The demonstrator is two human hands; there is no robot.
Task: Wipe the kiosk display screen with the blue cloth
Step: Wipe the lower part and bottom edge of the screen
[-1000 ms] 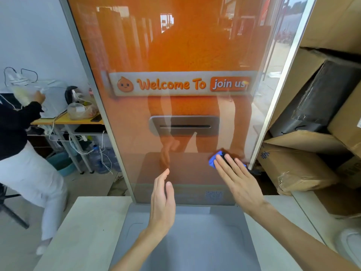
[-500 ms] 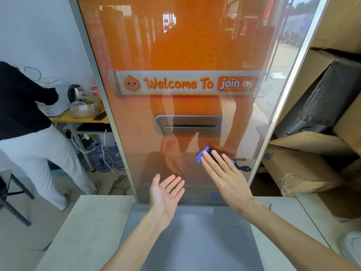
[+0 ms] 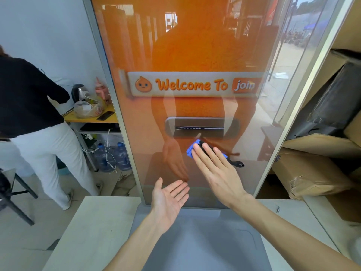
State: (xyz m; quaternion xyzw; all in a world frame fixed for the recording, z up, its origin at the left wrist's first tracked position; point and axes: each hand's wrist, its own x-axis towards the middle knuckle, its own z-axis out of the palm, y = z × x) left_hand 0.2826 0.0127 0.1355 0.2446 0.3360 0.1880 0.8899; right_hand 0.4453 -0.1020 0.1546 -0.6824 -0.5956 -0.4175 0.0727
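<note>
Blue cloth [image 3: 189, 151] is pressed on the kiosk screen [image 3: 195, 45] by the right hand [image 3: 218, 173], fingers [image 3: 205, 153] straight; left hand [image 3: 168, 200] is held open, empty.

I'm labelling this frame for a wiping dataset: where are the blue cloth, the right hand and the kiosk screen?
blue cloth [image 3: 189, 150]: head view, blue fold at its left end.
right hand [image 3: 220, 173]: head view, back of the hand.
kiosk screen [image 3: 195, 45]: head view, bare orange glass near the top.
</note>
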